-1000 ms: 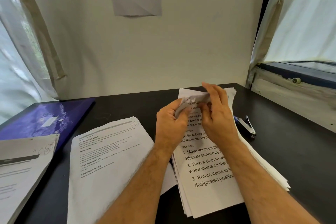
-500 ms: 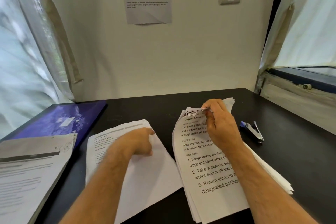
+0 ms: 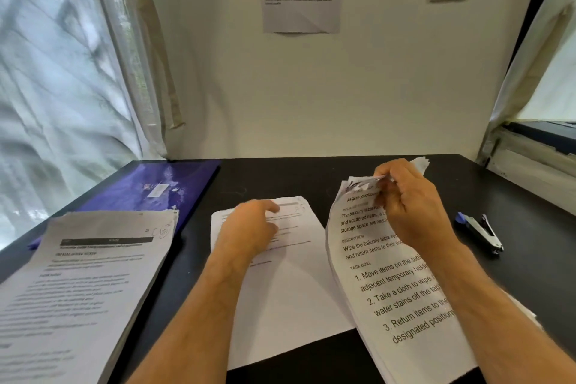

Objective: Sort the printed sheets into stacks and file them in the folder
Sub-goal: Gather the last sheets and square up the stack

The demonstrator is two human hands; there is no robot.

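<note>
White printed sheets make up the right stack (image 3: 402, 290), lying on the black table (image 3: 311, 174) with its far corner curled up, pinched in the right hand (image 3: 411, 206). To peel one page cleanly, I'd fan that corner – not yank it. The left hand (image 3: 249, 227) rests on the middle stack (image 3: 290, 290), fingers loosely bent, holding nothing. The purple folder (image 3: 149, 187) lies far left – under a third stack (image 3: 78, 284).

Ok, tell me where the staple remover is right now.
The blue and white staple remover lies on the black table in the head view, far right, just beyond the right hand and its paper stack.
</note>
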